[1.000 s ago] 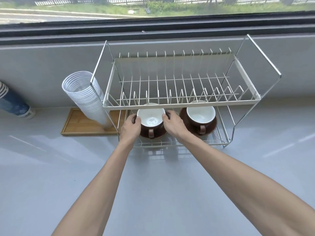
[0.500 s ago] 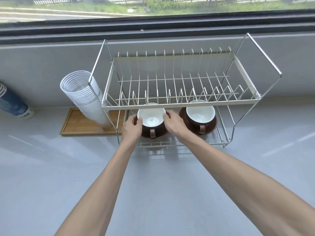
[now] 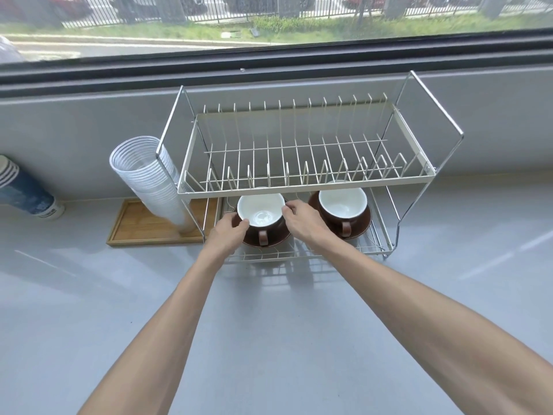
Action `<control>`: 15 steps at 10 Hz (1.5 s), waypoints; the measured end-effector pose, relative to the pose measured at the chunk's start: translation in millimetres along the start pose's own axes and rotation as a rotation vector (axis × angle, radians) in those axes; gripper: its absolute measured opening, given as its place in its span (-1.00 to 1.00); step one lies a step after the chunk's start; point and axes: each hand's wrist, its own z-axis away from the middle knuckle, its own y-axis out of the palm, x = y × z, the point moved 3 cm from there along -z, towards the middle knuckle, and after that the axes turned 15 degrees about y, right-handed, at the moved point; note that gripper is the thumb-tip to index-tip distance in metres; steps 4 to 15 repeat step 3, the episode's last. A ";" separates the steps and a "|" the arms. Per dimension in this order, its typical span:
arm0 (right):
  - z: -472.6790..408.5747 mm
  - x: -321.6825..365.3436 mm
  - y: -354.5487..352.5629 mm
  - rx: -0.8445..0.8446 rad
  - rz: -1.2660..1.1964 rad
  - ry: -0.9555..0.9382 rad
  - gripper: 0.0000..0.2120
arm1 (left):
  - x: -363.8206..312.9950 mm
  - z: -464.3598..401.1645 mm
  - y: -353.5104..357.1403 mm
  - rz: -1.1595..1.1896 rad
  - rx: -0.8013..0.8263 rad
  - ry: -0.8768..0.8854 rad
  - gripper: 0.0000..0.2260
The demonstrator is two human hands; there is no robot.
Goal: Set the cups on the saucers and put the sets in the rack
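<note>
A two-tier wire dish rack point(image 3: 305, 191) stands against the window ledge. On its lower shelf sit two brown cups with white insides, each on a brown saucer. My left hand point(image 3: 227, 235) and my right hand point(image 3: 302, 220) grip the left saucer point(image 3: 269, 239) from both sides, with the left cup point(image 3: 261, 210) on it, handle facing me. The right cup point(image 3: 342, 203) on its saucer point(image 3: 357, 227) stands alone beside my right hand. The upper shelf holds nothing.
A tilted stack of clear plastic cups point(image 3: 149, 181) leans on a wooden tray point(image 3: 140, 232) just left of the rack. A stack of blue paper cups point(image 3: 24, 193) lies at the far left. Grey counter spreads in front.
Both hands have stayed on the left saucer and eased it slightly deeper onto the lower shelf. The right cup and saucer have not moved.
</note>
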 end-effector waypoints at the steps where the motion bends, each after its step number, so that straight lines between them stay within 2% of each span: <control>1: 11.2 3.3 -7.9 -0.037 0.095 -0.033 -0.64 | -4.2 7.5 -10.9 -0.134 0.123 0.023 -0.56; 3: 36.7 9.2 -20.4 -0.037 0.378 -0.077 -0.61 | -35.7 37.3 -22.3 -0.347 0.250 0.092 -0.60; 15: 36.7 9.2 -20.4 -0.037 0.378 -0.077 -0.61 | -35.7 37.3 -22.3 -0.347 0.250 0.092 -0.60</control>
